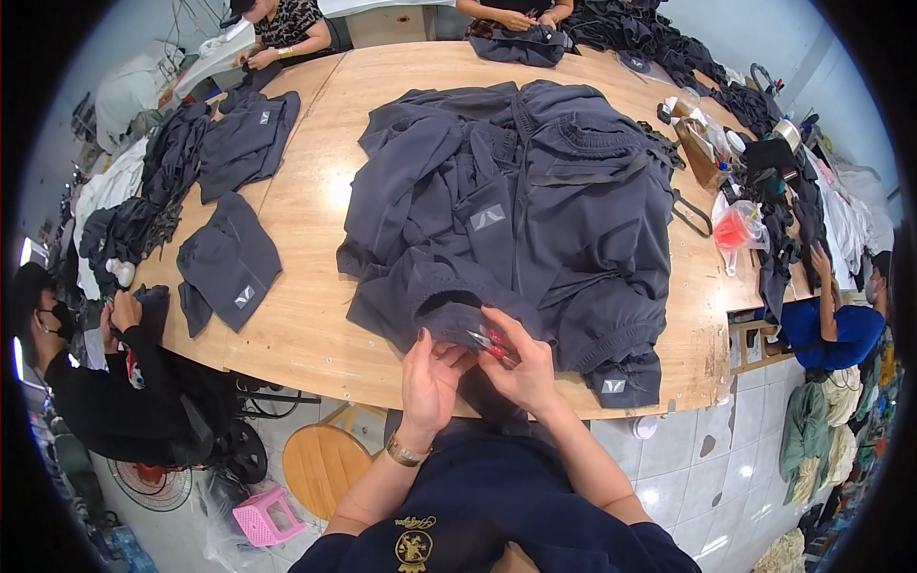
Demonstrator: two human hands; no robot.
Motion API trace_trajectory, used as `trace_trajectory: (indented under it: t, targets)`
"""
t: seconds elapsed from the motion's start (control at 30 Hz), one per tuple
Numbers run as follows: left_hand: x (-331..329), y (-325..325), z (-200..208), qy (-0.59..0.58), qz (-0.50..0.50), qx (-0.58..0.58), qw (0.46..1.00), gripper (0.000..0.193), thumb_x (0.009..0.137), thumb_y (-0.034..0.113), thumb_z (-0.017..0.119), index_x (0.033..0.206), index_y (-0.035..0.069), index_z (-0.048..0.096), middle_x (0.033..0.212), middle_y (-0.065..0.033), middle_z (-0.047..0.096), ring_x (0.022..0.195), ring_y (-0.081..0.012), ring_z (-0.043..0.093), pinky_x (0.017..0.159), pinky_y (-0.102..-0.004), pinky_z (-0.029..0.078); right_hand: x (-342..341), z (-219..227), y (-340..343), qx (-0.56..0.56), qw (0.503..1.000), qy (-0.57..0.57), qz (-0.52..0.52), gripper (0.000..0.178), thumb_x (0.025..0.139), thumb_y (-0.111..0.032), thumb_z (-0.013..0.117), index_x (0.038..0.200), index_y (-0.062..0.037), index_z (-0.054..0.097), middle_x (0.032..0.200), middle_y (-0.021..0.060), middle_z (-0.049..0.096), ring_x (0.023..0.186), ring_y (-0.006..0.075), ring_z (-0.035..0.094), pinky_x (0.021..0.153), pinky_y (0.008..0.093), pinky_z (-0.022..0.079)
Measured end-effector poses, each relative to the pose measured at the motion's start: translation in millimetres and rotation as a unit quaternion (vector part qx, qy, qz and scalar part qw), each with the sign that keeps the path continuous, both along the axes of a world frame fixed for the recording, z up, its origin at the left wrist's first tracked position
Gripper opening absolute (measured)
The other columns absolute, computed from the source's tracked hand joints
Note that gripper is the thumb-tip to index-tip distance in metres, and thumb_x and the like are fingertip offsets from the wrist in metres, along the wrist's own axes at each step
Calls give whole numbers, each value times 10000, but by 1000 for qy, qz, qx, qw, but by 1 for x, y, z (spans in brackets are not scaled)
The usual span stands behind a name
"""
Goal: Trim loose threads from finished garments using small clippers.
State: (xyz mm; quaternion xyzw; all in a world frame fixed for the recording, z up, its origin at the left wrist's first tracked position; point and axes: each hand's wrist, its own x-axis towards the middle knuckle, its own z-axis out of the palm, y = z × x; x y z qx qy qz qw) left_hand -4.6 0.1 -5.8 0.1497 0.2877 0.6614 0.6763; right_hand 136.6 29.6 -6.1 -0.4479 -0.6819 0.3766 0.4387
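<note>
A dark grey garment with a gathered elastic edge [454, 277] lies at the near side of the table, its round opening facing me. My left hand [432, 380] is closed on the lower edge of that opening, thumb up along the cloth. In my right hand [522, 363] is a small pair of red-handled thread snips [494, 344], its blades pointing left at the cloth edge. Under and behind both hands spreads a large pile of dark grey garments [592, 220], some with a pale square patch [487, 219]. A gathered garment end [621, 358] hangs near the front edge.
The wooden table [315, 220] bears folded grey garments [234, 258] at left. A box of small items [702, 153] and a plastic bag with red drink [735, 227] stand at right. Co-workers sit around the table. A round wooden stool [325, 468] and pink stool [269, 516] are below.
</note>
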Motion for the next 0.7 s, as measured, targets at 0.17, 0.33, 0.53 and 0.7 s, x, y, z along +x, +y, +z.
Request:
trace_trajectory:
  t: [0.17,0.33,0.53,0.7]
  targets:
    - [3,1,4,152,24,14,988,327,999,298,407,1028,17,570,989,-77,623,930,-155,593,835,-310,470,-3,14,-2,21,999,10,34,476,738,43,659,1201,-30,579,874,90,678,747,79,650,656,208,504]
    - [-18,-6,-38,231,3,38,972,270,1000,244,415,941,24,561,961,-74,621,872,-127,588,777,-283,468,-11,9,2,125,992,-9,8,282,740,60,638,1011,-12,666,820,113,687,640,80,638,592,206,483]
    - [-15,4,-10,13,5,-9,1000,339,1004,283,358,1109,12,532,1030,-151,627,1018,-284,597,923,-443,463,-5,2,-5,-13,986,104,-128,85,897,-10,557,912,17,636,715,-10,611,664,23,497,589,186,414]
    - [-19,5,-11,-74,-25,-27,997,340,1003,281,363,1124,12,533,1033,-145,631,992,-275,608,896,-431,481,-4,-4,-5,93,990,-29,-99,230,712,-17,696,938,-13,653,710,17,590,650,132,547,774,275,434]
